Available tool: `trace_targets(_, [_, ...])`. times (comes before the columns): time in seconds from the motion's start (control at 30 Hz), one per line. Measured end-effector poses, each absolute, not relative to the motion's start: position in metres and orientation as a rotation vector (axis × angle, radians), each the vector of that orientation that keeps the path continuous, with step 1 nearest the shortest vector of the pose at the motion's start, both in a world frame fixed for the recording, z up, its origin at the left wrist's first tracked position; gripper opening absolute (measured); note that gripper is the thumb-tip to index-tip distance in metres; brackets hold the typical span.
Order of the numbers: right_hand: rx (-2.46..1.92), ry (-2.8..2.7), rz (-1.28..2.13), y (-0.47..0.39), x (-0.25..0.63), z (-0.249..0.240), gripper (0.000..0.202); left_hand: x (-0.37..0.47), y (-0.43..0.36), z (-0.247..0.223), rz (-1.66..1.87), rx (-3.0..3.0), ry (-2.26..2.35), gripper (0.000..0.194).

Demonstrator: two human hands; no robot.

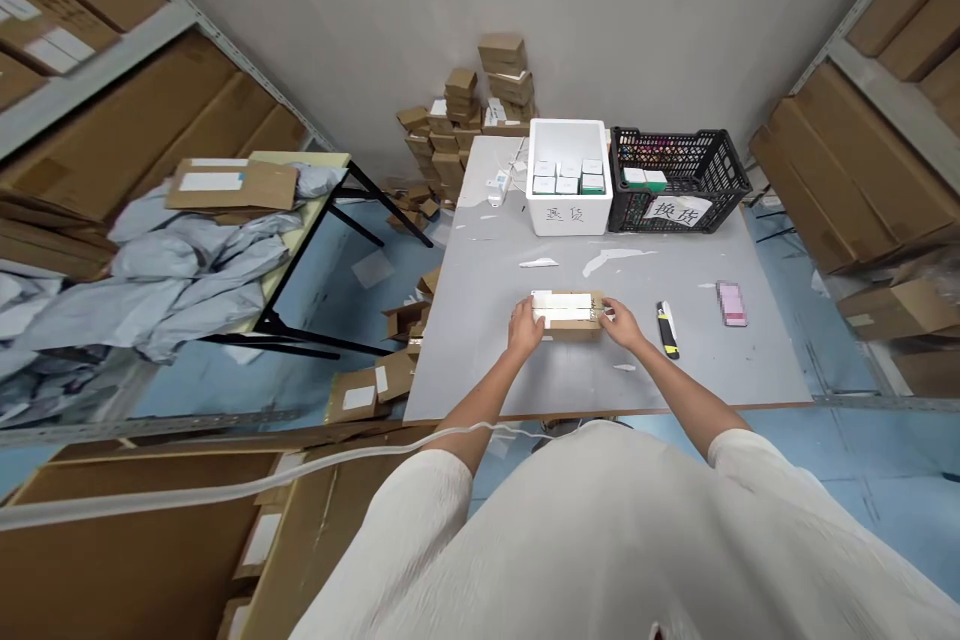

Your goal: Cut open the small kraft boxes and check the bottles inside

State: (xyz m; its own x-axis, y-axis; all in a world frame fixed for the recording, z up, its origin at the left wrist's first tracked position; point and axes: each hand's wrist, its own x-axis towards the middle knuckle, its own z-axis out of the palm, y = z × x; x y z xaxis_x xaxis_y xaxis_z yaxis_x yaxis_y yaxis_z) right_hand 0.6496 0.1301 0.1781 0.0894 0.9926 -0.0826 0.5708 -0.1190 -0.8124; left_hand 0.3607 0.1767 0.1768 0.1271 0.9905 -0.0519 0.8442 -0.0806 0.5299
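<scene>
A small brown cardboard box with a white label on top lies on the grey table in front of me. My left hand grips its left end, thumb near the label. At the opposite end, my right hand pinches the box's edge with fingers and thumb. Whether the box is sealed I cannot tell. To the right of my right hand lies a black-and-yellow utility knife, and farther right a pink phone-shaped item, its surface blurred.
A white foam bin and a black plastic crate stand at the back of the table, with small white-and-green boxes inside. Torn paper scraps lie before them. Grey parcels cover a left side table. Cartons fill shelves on both sides.
</scene>
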Motion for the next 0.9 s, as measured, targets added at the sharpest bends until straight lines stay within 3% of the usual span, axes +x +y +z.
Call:
trace_targets(0.37, [-1.721,-1.32,0.835,0.142,0.622,0.204,0.05,0.324,0.175,0.165,0.715,1.921,1.549,0.089])
trace_targets(0.73, [-1.844,-1.612,0.938,0.17,0.631,0.192,0.051,0.311,0.168,0.177,0.553,2.023,1.454,0.07])
trace_targets(0.9, [-1.857,-1.57,0.976,0.177,0.637,0.186,0.051,0.313,0.159,0.19,0.639,2.057,1.532,0.047])
